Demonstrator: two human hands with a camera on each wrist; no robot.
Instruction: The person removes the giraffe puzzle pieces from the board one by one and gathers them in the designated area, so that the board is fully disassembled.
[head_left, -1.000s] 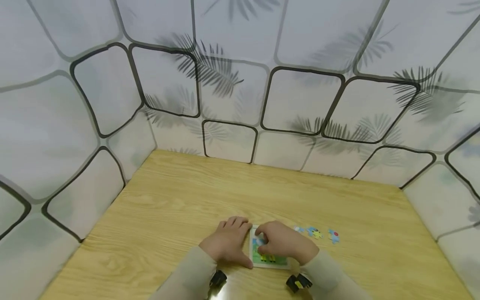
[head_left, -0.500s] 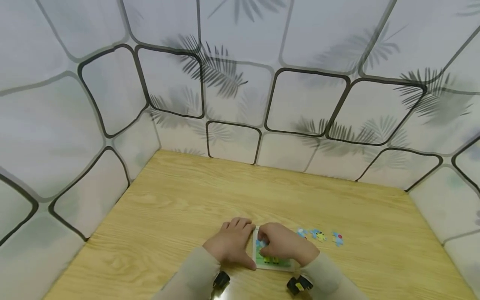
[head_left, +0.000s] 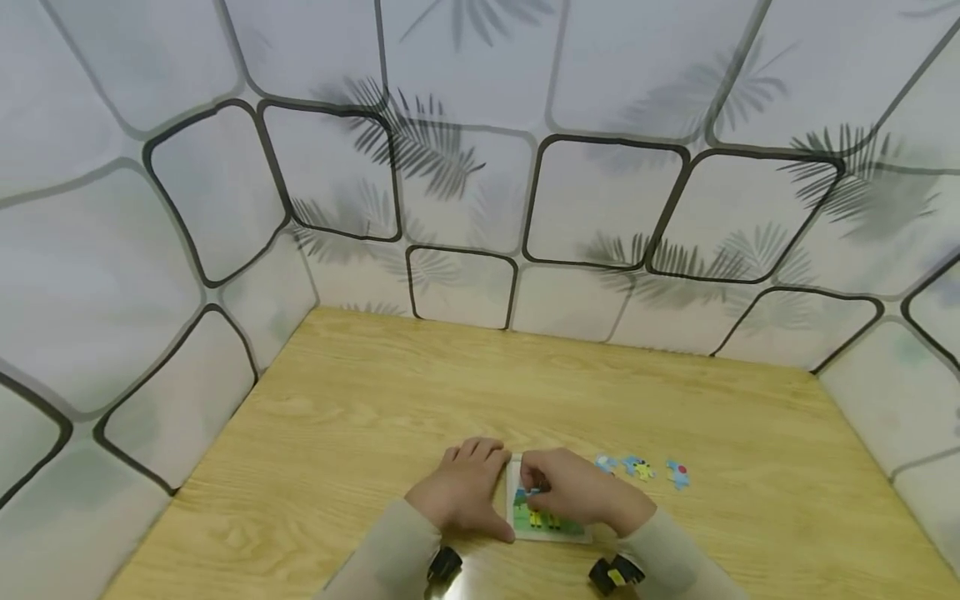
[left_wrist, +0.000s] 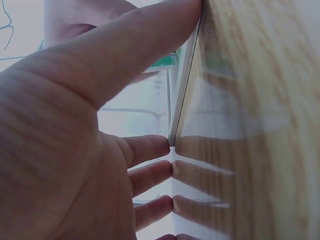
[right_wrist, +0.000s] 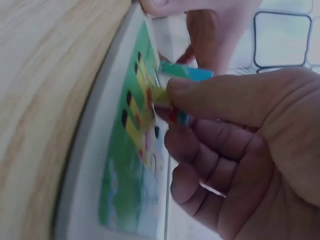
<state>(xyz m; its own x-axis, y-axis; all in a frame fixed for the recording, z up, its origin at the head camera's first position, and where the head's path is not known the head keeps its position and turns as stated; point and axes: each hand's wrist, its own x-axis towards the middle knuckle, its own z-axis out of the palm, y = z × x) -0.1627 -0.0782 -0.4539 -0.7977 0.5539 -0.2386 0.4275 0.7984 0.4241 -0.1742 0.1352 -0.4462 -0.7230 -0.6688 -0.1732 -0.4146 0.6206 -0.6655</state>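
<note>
While the right hand (head_left: 573, 487) pinches one puzzle piece (right_wrist: 190, 71), it partly hides one board (right_wrist: 93, 155).
Left hand (head_left: 465, 492), fingers apart, touches its edge; perhaps four loose pieces (head_left: 641, 469) nearby.

The right hand (head_left: 577, 490) covered the puzzle board's (head_left: 573, 530) far right corner in the head view. Its grip hid the middle of the puzzle piece (right_wrist: 189, 72), whose print (probably in several colours) was blurred. Between the board and the tabletop's (head_left: 405, 375) right edge, the loose pieces (head_left: 678, 475) showed too small to read. The tabletop's near edge was cut off, and so was the left hand (left_wrist: 75, 110) in its wrist view.
</note>
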